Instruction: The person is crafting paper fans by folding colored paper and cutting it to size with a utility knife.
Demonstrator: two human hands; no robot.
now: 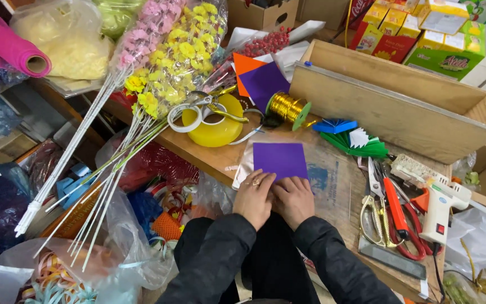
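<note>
Left hand (pixel 252 198): pressed flat, fingers down on the purple paper square's (pixel 280 160) near edge.
Right hand (pixel 295 198): likewise flattened beside it, pinning the fold.
Paper: kept on the desk (pixel 333 186), just ahead.

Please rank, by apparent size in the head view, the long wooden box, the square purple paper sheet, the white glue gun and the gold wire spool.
1. Long wooden box
2. Square purple paper sheet
3. White glue gun, apparently close to the sheet and nearer the camera, so unsure
4. Gold wire spool
</note>
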